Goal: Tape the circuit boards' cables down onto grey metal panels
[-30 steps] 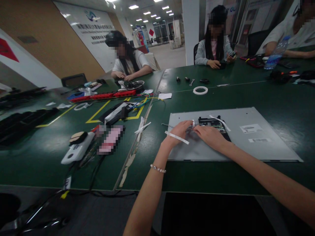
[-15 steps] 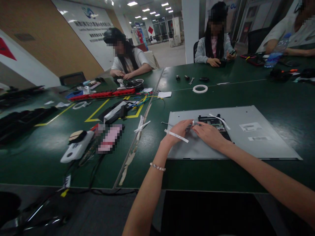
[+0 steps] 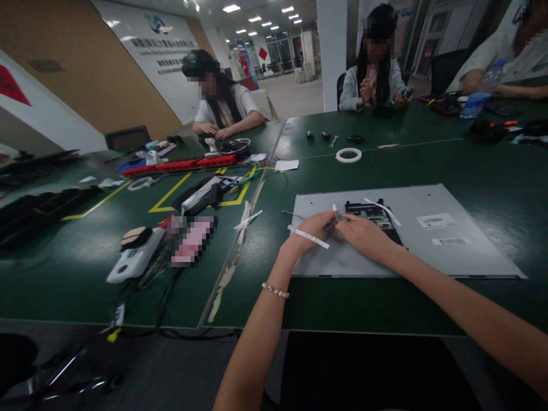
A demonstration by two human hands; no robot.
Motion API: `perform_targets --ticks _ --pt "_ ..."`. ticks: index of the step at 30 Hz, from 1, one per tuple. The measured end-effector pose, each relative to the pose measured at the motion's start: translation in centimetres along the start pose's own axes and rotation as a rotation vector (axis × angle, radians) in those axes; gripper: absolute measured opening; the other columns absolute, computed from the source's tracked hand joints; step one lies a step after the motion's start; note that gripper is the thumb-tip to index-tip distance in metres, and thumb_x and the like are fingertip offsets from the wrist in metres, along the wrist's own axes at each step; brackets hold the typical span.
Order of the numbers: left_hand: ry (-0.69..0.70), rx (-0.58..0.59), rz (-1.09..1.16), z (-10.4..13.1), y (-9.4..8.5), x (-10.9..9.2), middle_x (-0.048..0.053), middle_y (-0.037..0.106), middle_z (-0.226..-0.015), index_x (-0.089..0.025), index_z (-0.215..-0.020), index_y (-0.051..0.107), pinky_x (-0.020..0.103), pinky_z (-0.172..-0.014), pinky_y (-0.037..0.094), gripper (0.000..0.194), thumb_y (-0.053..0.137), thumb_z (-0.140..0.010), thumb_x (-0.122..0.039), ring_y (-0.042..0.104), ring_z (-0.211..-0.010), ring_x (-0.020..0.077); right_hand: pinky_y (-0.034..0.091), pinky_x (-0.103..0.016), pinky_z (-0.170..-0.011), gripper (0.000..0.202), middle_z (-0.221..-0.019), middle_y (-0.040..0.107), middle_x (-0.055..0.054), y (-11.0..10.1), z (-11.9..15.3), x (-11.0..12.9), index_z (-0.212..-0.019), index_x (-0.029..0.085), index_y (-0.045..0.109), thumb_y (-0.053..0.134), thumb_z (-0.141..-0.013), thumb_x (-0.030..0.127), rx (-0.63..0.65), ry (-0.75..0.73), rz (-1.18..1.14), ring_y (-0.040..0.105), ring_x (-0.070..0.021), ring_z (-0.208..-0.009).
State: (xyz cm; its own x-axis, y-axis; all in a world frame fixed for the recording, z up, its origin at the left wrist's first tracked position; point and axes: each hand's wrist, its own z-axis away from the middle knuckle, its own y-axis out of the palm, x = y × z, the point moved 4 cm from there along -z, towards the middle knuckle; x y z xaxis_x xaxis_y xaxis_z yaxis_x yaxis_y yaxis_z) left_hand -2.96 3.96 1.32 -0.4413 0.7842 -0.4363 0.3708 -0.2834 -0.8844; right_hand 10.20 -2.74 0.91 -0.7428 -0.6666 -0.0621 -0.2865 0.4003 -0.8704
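Note:
A flat grey metal panel (image 3: 428, 251) lies on the green table, with a black-framed circuit board (image 3: 377, 214) set in it. My left hand (image 3: 314, 225) and my right hand (image 3: 363, 231) meet over the panel at the board's left edge, fingertips pinched together. Whatever is between the fingertips is too small and covered to name. A thin grey cable (image 3: 293, 214) runs out to the left from behind my left hand. One white tape strip (image 3: 309, 236) lies across the back of that hand. Another tape strip (image 3: 387, 210) sticks up across the board.
Beyond the panel lies a roll of white tape (image 3: 348, 155), with a small wrench (image 3: 333, 141) behind it. To the left are a phone (image 3: 193, 242), a white device (image 3: 136, 257) and a red power strip (image 3: 180, 164). Other people sit across the table.
My hands stay at almost the same spot, with only slight finger movement. A small white strip shows more clearly behind my fingertips. A person across has raised one hand.

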Motion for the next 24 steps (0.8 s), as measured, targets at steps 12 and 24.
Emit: perform_targets --ticks 12,24 --pt "-0.005 0.033 0.045 0.08 -0.01 0.39 0.008 0.058 -0.127 -0.017 -0.123 0.048 0.036 -0.104 0.039 0.059 0.034 -0.071 0.008 0.055 -0.116 0.0142 0.040 -0.040 -0.102 0.030 -0.095 0.065 -0.011 -0.07 0.71 -0.48 -0.095 0.010 0.060 0.032 -0.090 0.004 -0.003 0.003 -0.027 0.062 -0.0160 -0.090" --pt "-0.068 0.076 -0.041 0.13 0.13 0.30 0.009 0.062 -0.120 -0.017 -0.125 0.045 0.035 -0.095 0.046 0.056 0.037 -0.074 0.005 0.060 -0.108 0.0181 0.038 -0.039 -0.104 0.023 -0.102 0.064 -0.013 0.31 0.92 -0.12 -0.096 0.010 0.059 0.037 -0.090 0.008 0.042 0.069 -0.011 0.061 -0.0181 -0.097"
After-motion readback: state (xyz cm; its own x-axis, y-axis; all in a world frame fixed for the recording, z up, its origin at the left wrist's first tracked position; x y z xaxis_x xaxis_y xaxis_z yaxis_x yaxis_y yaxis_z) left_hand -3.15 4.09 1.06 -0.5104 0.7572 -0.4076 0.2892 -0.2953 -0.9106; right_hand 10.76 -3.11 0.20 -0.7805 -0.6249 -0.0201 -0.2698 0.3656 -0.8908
